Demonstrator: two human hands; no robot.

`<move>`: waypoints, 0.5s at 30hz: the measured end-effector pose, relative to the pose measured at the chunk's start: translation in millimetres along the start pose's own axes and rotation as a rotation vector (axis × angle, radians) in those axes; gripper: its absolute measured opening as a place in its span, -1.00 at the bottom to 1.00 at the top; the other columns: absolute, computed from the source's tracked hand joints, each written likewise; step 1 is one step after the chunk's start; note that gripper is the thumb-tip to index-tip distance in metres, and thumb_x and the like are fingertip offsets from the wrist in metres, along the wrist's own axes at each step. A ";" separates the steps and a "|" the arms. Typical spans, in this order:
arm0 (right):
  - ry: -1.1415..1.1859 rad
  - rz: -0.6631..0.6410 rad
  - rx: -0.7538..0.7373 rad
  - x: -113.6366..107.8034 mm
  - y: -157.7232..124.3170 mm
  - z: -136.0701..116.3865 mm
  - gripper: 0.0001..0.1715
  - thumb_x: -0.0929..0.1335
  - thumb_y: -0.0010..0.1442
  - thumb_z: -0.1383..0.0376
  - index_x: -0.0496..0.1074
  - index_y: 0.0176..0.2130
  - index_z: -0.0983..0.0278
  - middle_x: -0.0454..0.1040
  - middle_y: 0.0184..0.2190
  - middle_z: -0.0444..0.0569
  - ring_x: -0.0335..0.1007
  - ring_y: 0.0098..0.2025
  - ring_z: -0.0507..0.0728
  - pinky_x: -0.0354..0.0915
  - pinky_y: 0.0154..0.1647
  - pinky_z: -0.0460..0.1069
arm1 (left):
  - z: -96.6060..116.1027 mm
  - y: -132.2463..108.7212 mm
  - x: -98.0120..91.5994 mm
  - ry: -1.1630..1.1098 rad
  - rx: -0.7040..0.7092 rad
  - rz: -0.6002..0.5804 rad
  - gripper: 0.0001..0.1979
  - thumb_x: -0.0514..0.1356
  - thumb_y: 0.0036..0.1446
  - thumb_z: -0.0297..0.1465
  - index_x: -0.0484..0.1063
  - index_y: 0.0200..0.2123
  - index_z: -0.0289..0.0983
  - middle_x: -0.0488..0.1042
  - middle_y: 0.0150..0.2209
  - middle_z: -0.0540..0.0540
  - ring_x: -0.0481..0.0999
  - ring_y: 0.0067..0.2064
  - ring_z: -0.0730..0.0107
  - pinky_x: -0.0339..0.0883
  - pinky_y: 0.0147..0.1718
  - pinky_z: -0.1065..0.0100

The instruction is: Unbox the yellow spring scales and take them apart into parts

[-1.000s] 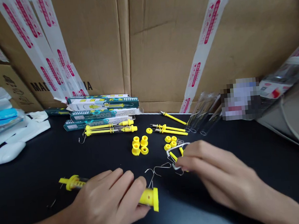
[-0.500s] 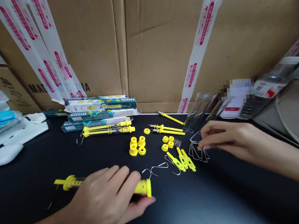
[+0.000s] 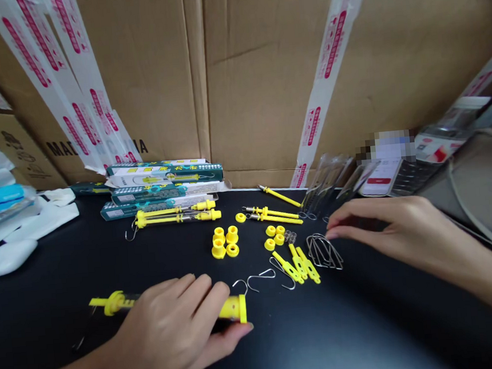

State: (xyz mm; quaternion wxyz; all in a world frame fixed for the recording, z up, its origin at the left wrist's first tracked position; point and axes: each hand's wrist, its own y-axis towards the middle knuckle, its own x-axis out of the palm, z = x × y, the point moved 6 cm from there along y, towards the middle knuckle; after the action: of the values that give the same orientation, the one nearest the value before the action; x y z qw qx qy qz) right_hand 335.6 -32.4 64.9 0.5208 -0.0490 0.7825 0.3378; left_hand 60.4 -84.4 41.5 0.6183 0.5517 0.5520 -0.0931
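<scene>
Black desk (image 3: pixel 340 325) before cardboard cartons (image 3: pixel 263 91): left hand (image 3: pixel 167 323) closed over a yellow tubular spring scale (image 3: pixel 235 309); right hand (image 3: pixel 379 233), empty, fingers extended just beside bent wire hooks (image 3: pixel 324 252).

At six o'clock, a bright yellow spring scale (image 3: pixel 235 309) lies on the glossy black tabletop (image 3: pixel 370 323), with silver wire hooks (image 3: pixel 258 278) just beside it. Yellow caps (image 3: pixel 220 238) sit at seven o'clock, and yellow slider pieces (image 3: pixel 298 266) at five. Teal-and-white boxes (image 3: pixel 159 180) stand at nine o'clock. At twelve, tan cardboard (image 3: pixel 262 79) rises behind, and at one o'clock it carries white packing tape (image 3: pixel 326 74) patterned with repeating crimson-pink bands.
</scene>
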 end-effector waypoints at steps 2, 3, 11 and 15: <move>-0.041 0.063 0.039 3.4 1.8 -10.4 -0.76 0.42 0.28 0.10 0.49 -0.35 0.18 0.54 -0.51 -0.13 0.39 -0.58 0.05 0.33 -0.61 -0.04 | -0.2 0.5 0.6 -0.011 -0.001 -0.002 -0.65 -0.05 0.45 -0.26 0.35 -0.37 -0.23 0.36 -0.58 0.06 0.44 -0.60 0.37 0.21 -0.63 0.30; -0.053 0.093 0.037 7.2 1.9 -16.8 -0.79 0.40 0.30 0.15 0.47 -0.33 0.20 0.53 -0.48 -0.12 0.40 -0.55 0.05 0.34 -0.58 -0.05 | -0.1 0.8 0.6 -0.014 0.001 0.001 -0.65 -0.05 0.45 -0.26 0.35 -0.37 -0.23 0.36 -0.58 0.06 0.44 -0.60 0.37 0.21 -0.63 0.29; 0.264 0.194 0.044 43.2 -7.2 -73.6 -0.87 0.34 0.31 0.43 0.45 -0.24 0.21 0.55 -0.32 -0.09 0.52 -0.32 0.06 0.44 -0.26 -0.07 | 1.1 0.1 -3.5 0.014 0.022 0.041 -0.69 -0.01 0.45 -0.28 0.37 -0.32 -0.26 0.42 -0.56 0.06 0.48 -0.57 0.37 0.26 -0.61 0.30; 0.709 -0.018 0.313 71.5 -13.2 -95.5 -0.85 0.42 0.27 0.24 0.44 -0.34 0.22 0.45 -0.49 -0.17 0.41 -0.48 0.01 0.38 -0.47 -0.14 | 0.7 -1.3 -3.7 0.008 0.039 0.048 -0.72 -0.01 0.46 -0.32 0.41 -0.24 -0.31 0.47 -0.52 0.05 0.51 -0.52 0.38 0.31 -0.56 0.30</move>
State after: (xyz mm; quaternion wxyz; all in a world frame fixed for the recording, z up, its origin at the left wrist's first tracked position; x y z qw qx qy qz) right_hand 234.2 -78.2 19.8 0.2222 -0.0897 0.9555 0.1719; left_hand 58.5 -87.3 43.4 0.6071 0.5772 0.5391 -0.0867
